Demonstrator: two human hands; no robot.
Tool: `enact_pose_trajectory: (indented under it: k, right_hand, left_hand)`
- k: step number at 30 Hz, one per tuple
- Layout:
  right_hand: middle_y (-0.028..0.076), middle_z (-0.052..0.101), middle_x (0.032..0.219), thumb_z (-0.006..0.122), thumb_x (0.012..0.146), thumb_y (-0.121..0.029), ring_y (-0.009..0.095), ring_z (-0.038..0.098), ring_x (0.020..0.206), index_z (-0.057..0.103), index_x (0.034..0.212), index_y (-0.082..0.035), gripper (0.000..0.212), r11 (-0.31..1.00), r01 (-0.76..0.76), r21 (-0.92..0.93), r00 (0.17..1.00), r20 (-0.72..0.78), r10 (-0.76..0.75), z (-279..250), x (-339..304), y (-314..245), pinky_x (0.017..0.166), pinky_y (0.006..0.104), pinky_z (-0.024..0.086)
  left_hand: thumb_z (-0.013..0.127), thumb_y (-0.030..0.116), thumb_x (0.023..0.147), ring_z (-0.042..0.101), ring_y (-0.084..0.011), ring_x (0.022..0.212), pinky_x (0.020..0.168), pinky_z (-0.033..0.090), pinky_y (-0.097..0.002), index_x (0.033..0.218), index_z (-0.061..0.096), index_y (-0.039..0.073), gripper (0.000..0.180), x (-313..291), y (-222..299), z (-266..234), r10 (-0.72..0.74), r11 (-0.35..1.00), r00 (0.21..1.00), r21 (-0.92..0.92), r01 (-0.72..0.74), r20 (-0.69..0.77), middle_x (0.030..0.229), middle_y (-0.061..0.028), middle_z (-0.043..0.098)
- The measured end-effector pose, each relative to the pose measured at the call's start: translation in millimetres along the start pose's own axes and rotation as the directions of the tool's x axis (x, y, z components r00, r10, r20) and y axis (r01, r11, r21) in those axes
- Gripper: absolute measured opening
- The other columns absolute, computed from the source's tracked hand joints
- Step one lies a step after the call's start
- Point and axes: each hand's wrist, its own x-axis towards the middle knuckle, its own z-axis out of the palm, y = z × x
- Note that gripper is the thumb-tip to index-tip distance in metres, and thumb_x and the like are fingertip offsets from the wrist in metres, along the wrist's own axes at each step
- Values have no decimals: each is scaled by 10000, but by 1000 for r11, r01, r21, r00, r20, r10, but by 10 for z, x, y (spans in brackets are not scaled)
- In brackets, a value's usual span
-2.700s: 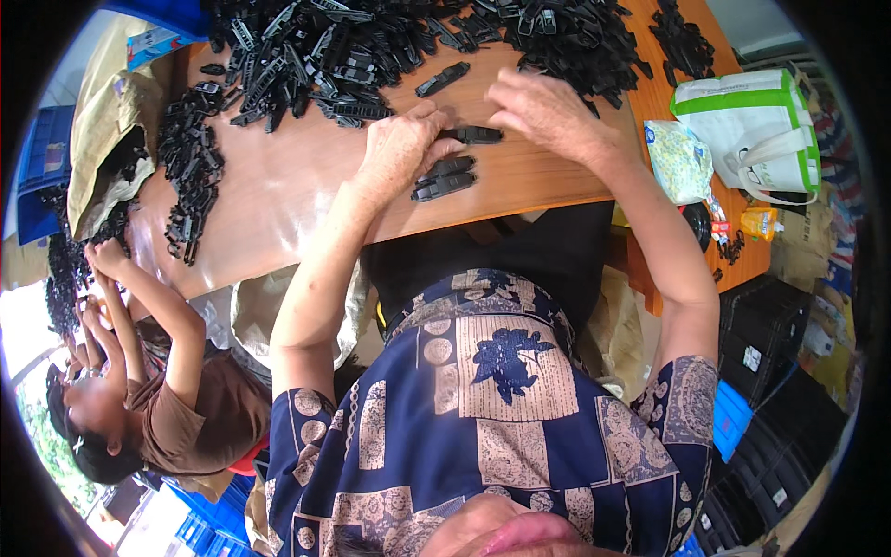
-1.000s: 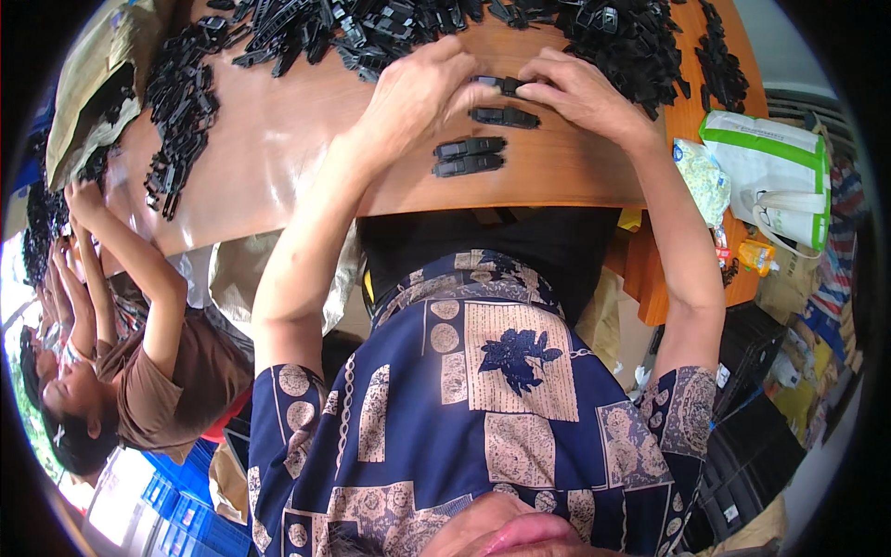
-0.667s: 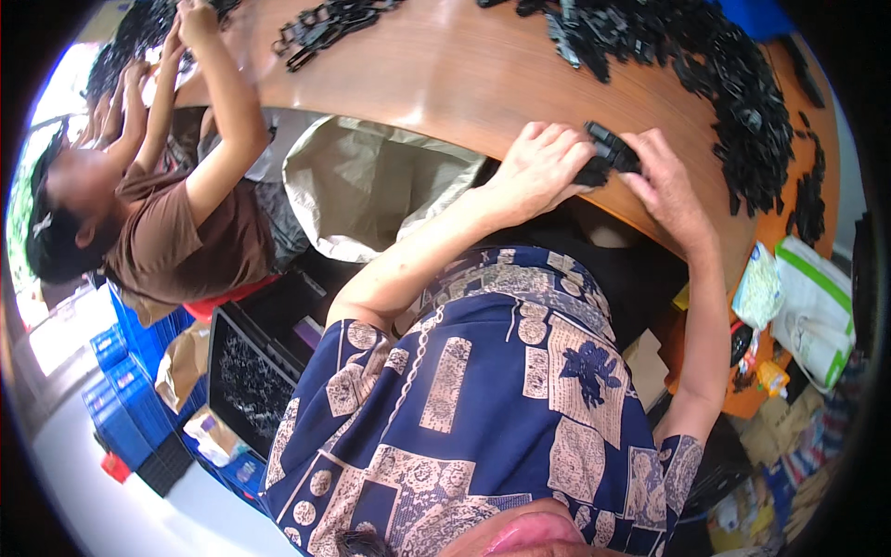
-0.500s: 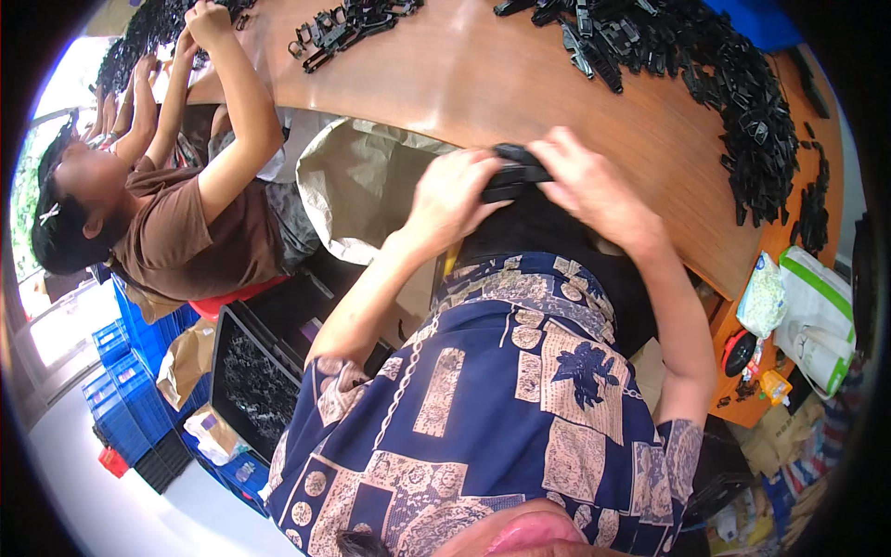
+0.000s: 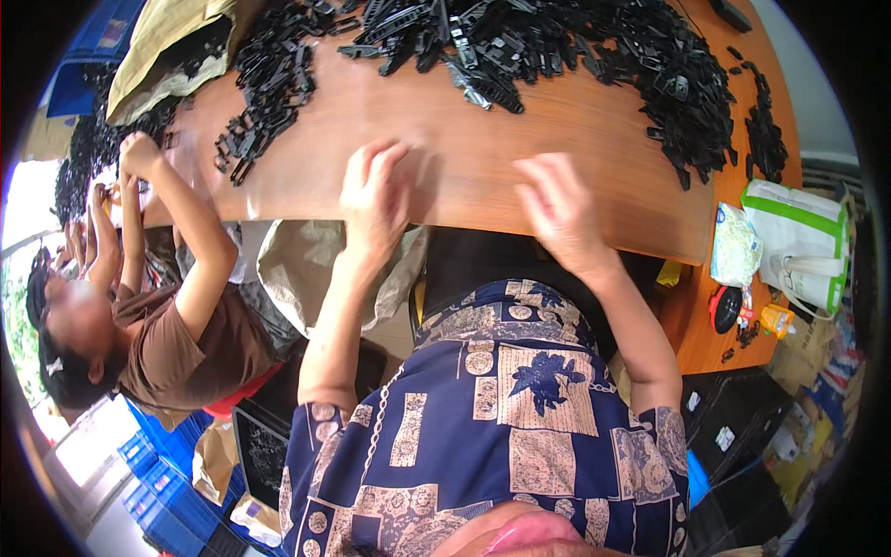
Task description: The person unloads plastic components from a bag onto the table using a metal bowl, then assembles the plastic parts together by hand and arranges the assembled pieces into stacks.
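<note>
Left hand (image 5: 374, 204) and right hand (image 5: 563, 212) look empty, loosely parted over the table (image 5: 464, 181), and one hasty grab could send that tangled black pile (image 5: 557, 42) sliding!

Fingers (image 5: 381, 167) of left hand (image 5: 373, 206) and right hand (image 5: 562, 215) blurred; black parts pile (image 5: 534, 42) cut off by top edge.

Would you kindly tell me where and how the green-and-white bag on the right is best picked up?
The bag is probably best taken by its white handle, with the right hand coming from the near side: the strap lies loose there, its loop drooping toward the person, while a packet crowds the bag's left side.
</note>
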Motion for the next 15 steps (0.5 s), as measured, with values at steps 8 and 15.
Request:
enact_pose_trajectory:
  k: [8,15]
  right_hand:
    - [155,577,1068,709,877,-87,261,597,761,584,1215,-40,363,822,-462,-332,865,-373,336,-1026,-671,1138,737,372,508]
    - [170,606,1051,733,864,-146,347,638,890,579,1210,-31,396,804,-491,-335,867,-280,413,-1161,-473,1170,736,410,525]
  left_hand:
    - [690,127,842,549,-311,1077,885,441,-434,1132,620,95,300,1041,159,729,286,916,922,210,-343,259,1151,-103,603]
    - [690,56,774,584,-261,997,841,472,-393,927,578,80,191,540,224,652,419,871,811,72,-486,409,1043,-75,616]
